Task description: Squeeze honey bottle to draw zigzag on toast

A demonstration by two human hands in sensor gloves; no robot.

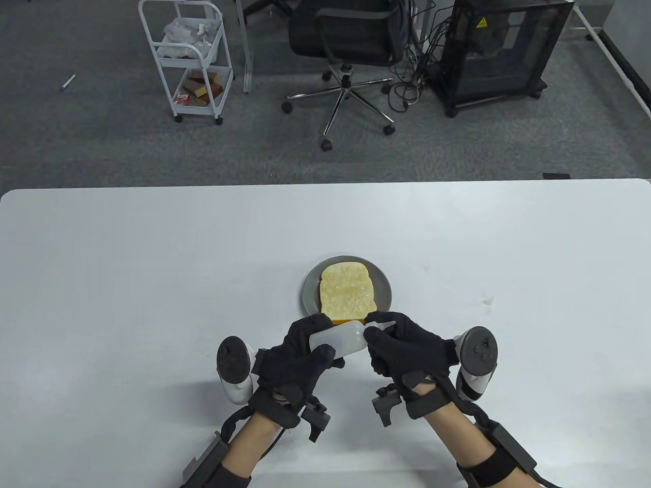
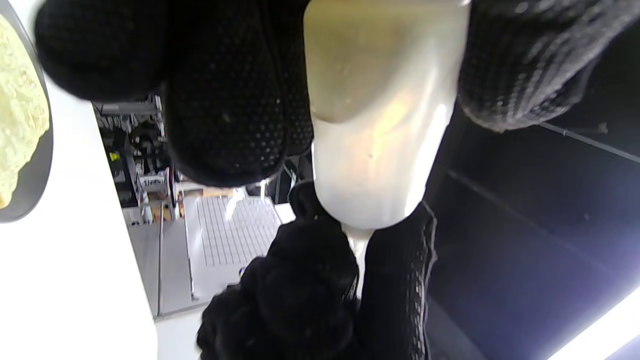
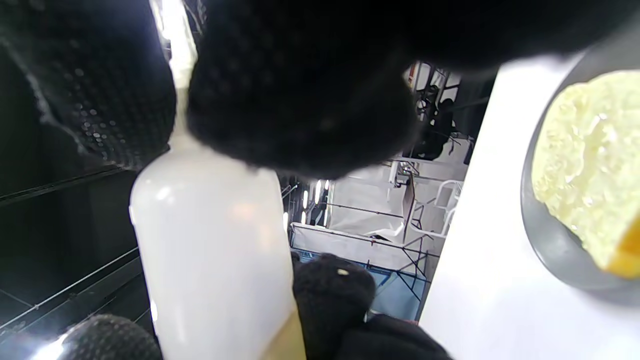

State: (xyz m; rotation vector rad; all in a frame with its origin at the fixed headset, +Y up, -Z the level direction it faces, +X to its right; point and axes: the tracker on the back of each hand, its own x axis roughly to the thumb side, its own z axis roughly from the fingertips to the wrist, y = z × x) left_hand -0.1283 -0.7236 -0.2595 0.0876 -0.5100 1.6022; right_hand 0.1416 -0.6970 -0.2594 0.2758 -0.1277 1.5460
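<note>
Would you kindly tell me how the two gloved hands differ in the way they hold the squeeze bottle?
The left hand grips the body of the translucent white plastic squeeze bottle, fingers wrapped round it; the right hand holds only its nozzle end. The left hand is on the bottle's base side, the right hand on the side nearer the nozzle tip. Both wear black gloves and hold the bottle just short of the toast.

The table (image 1: pixel 152 254) is seen from above and a little behind the hands. Each wrist view is taken very near, turned sideways. The honey bottle (image 1: pixel 338 339), toast (image 1: pixel 347 293) and plate (image 1: pixel 310 292) are shared by all views.
</note>
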